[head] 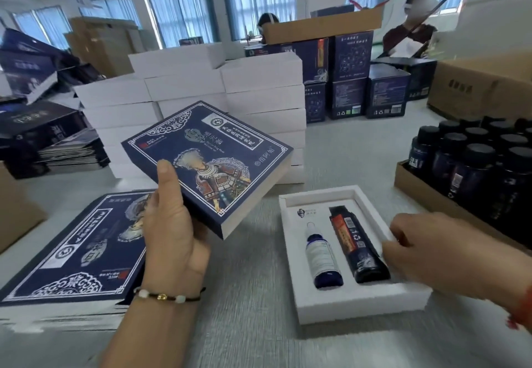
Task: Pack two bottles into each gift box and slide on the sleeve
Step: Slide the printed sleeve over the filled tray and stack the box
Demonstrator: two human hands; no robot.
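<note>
Gift box (357, 304), white and open-topped, lies on the grey table (250, 266) with two bottles lying flat in its foam slots: a blue spray bottle (322, 252) with a white label on the left, a dark bottle (357, 243) with a red label, barcode and recycling mark on the right. A small dark logo is printed on the foam above the spray bottle; its characters are too small to read. The right hand (426, 249) rests at the box's right wall, fingers curled at the rim; whether they actually grip it cannot be told. Left of the box, the left hand (172, 223) grips a navy sleeve (213, 163) raised off the table, thumb on its printed face, which shows a costumed figure, a white ornamental border and Chinese characters. Further left of the box lies a stack of flat sleeves (74, 255) with the same print. Behind the box stand white boxes (259, 99); to its right, a carton of dark bottles (475, 166).
</note>
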